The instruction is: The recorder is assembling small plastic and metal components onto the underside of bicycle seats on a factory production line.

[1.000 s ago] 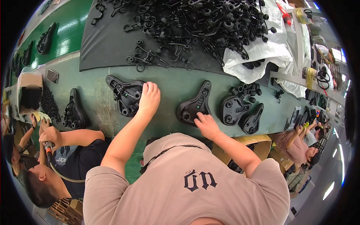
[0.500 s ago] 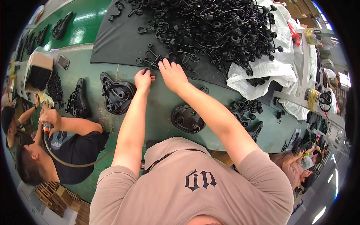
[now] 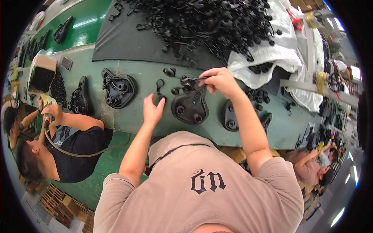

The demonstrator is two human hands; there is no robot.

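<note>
My right hand (image 3: pixel 219 82) pinches a thin black rod part (image 3: pixel 186 80) with round, knobbed ends. It hangs over the narrow end of an upturned black bicycle saddle (image 3: pixel 190 106); whether the two touch I cannot tell. My left hand (image 3: pixel 152 110) is open over the table, thumb apart from the fingers. Just beyond its fingertips lies a small black part with ring-shaped ends (image 3: pixel 159 87). Another upturned saddle (image 3: pixel 118 89) rests farther left, and a third (image 3: pixel 230 118) is partly hidden behind my right forearm.
A big heap of black rod parts (image 3: pixel 202 27) covers a dark mat (image 3: pixel 120 44) at the back. White sacking (image 3: pixel 268 58) lies right of it. At left are a box of small black pieces (image 3: pixel 42 73), a phone (image 3: pixel 66 63) and a co-worker (image 3: pixel 74 149) holding a hose-fed tool (image 3: pixel 47 120).
Both hands have come back from the heap's edge. My right hand has moved right, over the middle saddle, with a rod part; my left hand has drawn nearer and opened.
</note>
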